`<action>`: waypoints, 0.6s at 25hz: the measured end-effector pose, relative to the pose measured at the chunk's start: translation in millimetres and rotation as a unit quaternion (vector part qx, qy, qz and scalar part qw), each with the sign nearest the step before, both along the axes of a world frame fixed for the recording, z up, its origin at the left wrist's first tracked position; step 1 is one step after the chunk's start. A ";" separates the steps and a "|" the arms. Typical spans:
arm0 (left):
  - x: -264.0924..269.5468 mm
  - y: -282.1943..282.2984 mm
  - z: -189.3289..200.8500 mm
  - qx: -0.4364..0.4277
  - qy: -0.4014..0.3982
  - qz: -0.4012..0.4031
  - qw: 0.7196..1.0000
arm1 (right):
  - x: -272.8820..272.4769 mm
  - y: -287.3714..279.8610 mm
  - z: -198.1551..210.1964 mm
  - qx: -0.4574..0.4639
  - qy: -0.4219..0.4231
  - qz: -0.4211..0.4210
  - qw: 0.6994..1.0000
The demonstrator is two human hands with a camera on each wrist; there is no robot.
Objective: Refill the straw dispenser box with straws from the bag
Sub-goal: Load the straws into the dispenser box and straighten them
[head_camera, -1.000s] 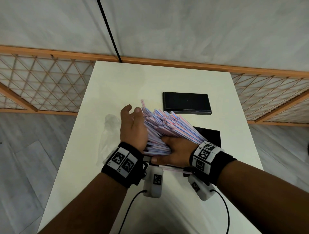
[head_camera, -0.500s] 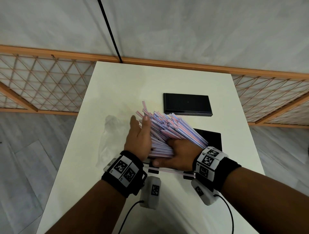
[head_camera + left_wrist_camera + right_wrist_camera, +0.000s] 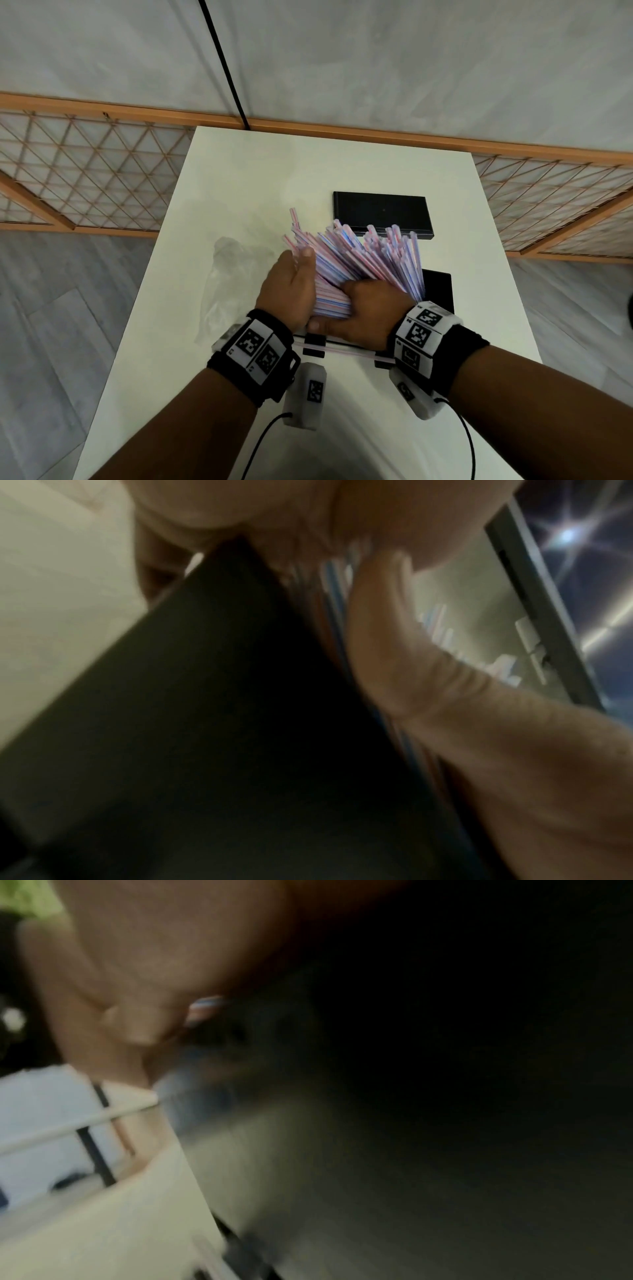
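A thick bundle of pink-and-blue striped straws (image 3: 363,260) fans out away from me over the black dispenser box (image 3: 438,291), which is mostly hidden under my hands. My left hand (image 3: 291,284) cups the bundle's left side, thumb lying over the straws (image 3: 334,596) next to the box's dark wall (image 3: 205,723). My right hand (image 3: 370,308) curls over the bundle's near end, where a few straw tips (image 3: 205,1007) show by the fingers. One single straw (image 3: 342,351) lies across the box's front cradle. The clear plastic bag (image 3: 226,284) lies crumpled and flat to the left.
The box's black lid (image 3: 380,217) lies flat behind the straws on the white table (image 3: 274,171). The table is narrow, with floor on both sides. A wooden lattice rail (image 3: 85,178) runs behind it, and a black cable (image 3: 222,61) goes up the wall.
The bundle's far ends have swung right and fanned out, now overlapping the lid. My left hand went from spread fingers to closing against the bundle's side. The right hand kept its hold.
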State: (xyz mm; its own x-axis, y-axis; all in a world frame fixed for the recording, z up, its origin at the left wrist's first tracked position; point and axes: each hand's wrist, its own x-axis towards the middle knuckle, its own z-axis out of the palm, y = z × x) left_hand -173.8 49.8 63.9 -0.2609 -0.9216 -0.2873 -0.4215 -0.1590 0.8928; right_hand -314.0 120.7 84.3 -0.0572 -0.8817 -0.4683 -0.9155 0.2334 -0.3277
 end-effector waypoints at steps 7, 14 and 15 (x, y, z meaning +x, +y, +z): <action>1.2 -3.4 0.5 0.069 0.129 0.096 0.985 | -4.6 17.4 -8.5 -0.007 0.021 -0.006 1.000; 3.1 -6.8 7.4 0.113 0.130 0.015 0.985 | -10.0 24.5 -9.7 0.008 0.095 -0.041 0.995; 2.6 -8.4 5.3 0.107 0.132 0.018 0.985 | -9.7 25.2 -10.0 0.002 0.094 -0.047 0.994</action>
